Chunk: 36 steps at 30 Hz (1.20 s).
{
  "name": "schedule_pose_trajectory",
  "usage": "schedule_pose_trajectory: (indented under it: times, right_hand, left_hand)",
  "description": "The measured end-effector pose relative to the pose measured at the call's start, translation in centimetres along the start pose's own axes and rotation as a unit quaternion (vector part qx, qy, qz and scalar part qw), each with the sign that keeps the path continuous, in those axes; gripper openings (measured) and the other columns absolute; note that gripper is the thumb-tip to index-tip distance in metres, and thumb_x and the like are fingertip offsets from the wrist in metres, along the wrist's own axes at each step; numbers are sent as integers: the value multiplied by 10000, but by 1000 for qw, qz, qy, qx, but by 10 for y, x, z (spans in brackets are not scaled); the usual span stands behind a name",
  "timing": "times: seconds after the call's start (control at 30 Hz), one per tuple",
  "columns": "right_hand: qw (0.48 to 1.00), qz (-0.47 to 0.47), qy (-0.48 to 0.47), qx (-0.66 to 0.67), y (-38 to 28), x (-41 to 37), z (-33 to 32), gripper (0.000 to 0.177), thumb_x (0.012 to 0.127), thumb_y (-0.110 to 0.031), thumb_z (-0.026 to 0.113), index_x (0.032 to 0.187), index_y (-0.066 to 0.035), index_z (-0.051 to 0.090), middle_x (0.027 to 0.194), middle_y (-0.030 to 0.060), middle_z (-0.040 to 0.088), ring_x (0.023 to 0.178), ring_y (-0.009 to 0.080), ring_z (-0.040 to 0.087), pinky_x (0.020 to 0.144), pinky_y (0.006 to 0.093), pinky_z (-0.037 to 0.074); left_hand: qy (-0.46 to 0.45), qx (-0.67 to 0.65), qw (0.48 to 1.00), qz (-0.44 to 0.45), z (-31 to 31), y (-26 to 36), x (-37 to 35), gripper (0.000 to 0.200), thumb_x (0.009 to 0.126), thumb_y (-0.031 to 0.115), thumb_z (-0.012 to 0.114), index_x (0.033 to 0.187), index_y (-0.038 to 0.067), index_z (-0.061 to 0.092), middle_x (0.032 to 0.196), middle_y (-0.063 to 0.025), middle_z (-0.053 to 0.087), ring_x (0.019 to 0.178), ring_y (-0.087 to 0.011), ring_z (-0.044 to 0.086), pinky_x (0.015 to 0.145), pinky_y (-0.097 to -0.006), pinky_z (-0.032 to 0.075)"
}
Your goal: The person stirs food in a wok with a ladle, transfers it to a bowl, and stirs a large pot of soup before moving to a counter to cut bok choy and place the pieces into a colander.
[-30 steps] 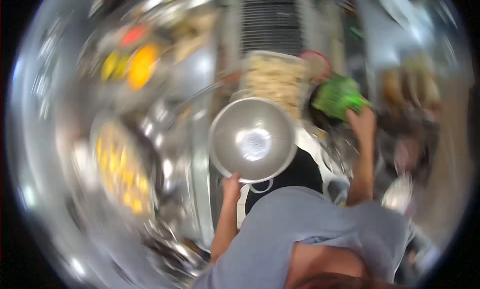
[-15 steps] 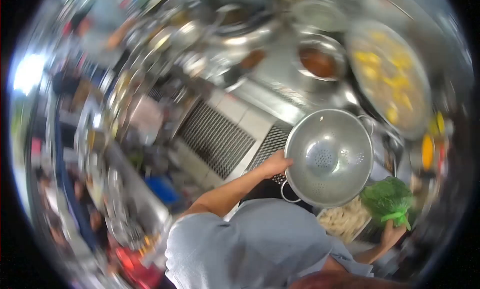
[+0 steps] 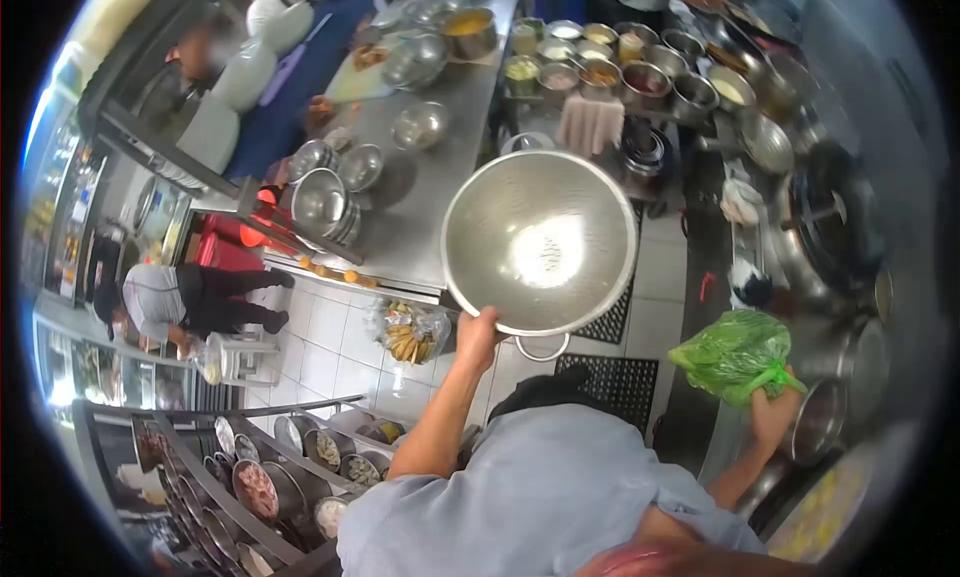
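Observation:
A large metal colander (image 3: pixel 500 217) is held out in front of me, its perforated inside facing up and catching bright light. My left hand (image 3: pixel 478 339) grips its near rim, left of the loop handle (image 3: pixel 543 347). Off to the right, my right hand (image 3: pixel 772 412) is closed around the knotted neck of a green plastic bag (image 3: pixel 732 355). What look like leafy greens fill the bag, though the plastic partly hides them. The colander and the bag are well apart.
A steel table (image 3: pixel 425 187) with stacked bowls (image 3: pixel 322 202) stands ahead left. Several ingredient pots (image 3: pixel 645 82) line the far counter. Shelves of pots (image 3: pixel 270 487) are at lower left, a stove with pans (image 3: pixel 830 217) at right. Another person (image 3: pixel 165 302) bends over near a white stool (image 3: pixel 245 359).
My view has swung round to a different part of the kitchen. The colander and the green bag have come along, still in my left and right hands.

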State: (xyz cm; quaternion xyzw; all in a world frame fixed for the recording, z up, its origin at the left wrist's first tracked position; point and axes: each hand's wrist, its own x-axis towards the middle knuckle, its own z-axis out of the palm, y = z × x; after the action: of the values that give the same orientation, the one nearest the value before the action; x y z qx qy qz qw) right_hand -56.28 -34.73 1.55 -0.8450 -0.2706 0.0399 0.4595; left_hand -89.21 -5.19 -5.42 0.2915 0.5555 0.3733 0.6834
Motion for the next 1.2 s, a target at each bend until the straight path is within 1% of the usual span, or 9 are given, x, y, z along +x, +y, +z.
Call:
schedule_pose_trajectory:
  times: [0.07, 0.17, 0.3, 0.47, 0.73, 0.8, 0.87, 1.03, 1.2]
  right_hand:
    - [999, -38, -24, 31, -10, 28, 28, 218, 690, -51, 601, 895, 15, 568, 774, 68, 584, 735, 143, 546, 676, 298, 446]
    - [982, -33, -139, 121, -32, 56, 70, 164, 697, -57, 612, 845, 6, 583, 726, 49, 582, 676, 123, 546, 626, 294, 449]
    - [965, -55, -231, 115, -38, 93, 113, 142, 705, -67, 623, 824, 5, 594, 703, 50, 588, 646, 122, 549, 612, 292, 450]
    - [935, -138, -327, 18, -29, 143, 162, 205, 689, -158, 658, 810, 4, 625, 690, 173, 634, 641, 329, 645, 616, 385, 497]
    - [906, -189, -376, -46, -40, 250, 226, 259, 668, -211, 643, 802, 9, 622, 720, 223, 620, 696, 417, 617, 651, 454, 493]
    - [901, -215, -375, -29, -71, 271, 238, 253, 667, -208, 642, 801, 6, 620, 727, 223, 619, 701, 417, 616, 654, 454, 492]
    - [889, -282, -362, 16, -87, 291, 261, 242, 671, -193, 639, 818, -3, 611, 743, 221, 619, 722, 417, 616, 658, 451, 490]
    - [893, -278, -349, 61, -142, 309, 342, 268, 687, -179, 639, 887, -2, 613, 734, 211, 625, 717, 391, 633, 656, 430, 491]
    - [887, -206, -329, 251, -185, 326, 438, 217, 789, -125, 584, 967, -2, 607, 852, 96, 640, 758, 220, 621, 636, 371, 493]
  left_hand:
    - [30, -88, 995, 39, -22, -4, 25, 269, 802, 69, 543, 1043, -51, 534, 941, -146, 609, 776, -235, 633, 583, -354, 530]
    - [151, -147, 977, 12, -36, 1, 50, 239, 812, 98, 555, 1037, 17, 541, 907, -93, 610, 775, -198, 609, 647, -332, 485]
    - [177, -175, 967, 50, -36, 3, 84, 257, 818, 108, 556, 1060, 27, 531, 949, -86, 598, 816, -213, 605, 685, -343, 487]
    - [239, -234, 939, 83, -3, -3, 126, 326, 833, 76, 524, 1153, 41, 473, 1086, -97, 560, 965, -224, 596, 714, -381, 537]
    - [316, -348, 865, 175, 58, -3, 136, 340, 866, 76, 496, 1192, -13, 462, 1150, -127, 534, 1040, -260, 546, 881, -467, 456]
    - [338, -360, 853, 168, 54, -12, 123, 350, 872, 76, 490, 1207, -15, 451, 1163, -131, 528, 1055, -264, 540, 884, -472, 456]
    - [334, -367, 858, 134, 38, -25, 114, 384, 868, 75, 490, 1249, 95, 442, 1189, -87, 526, 1051, -227, 547, 900, -437, 471]
    - [385, -335, 850, 133, 14, -32, 92, 392, 922, 188, 509, 1298, 112, 423, 1230, -79, 514, 1083, -223, 540, 894, -407, 479]
    - [377, -335, 853, 131, 12, -19, 88, 586, 954, 389, 512, 1429, 139, 276, 1377, -108, 411, 1168, -256, 499, 897, -402, 459]
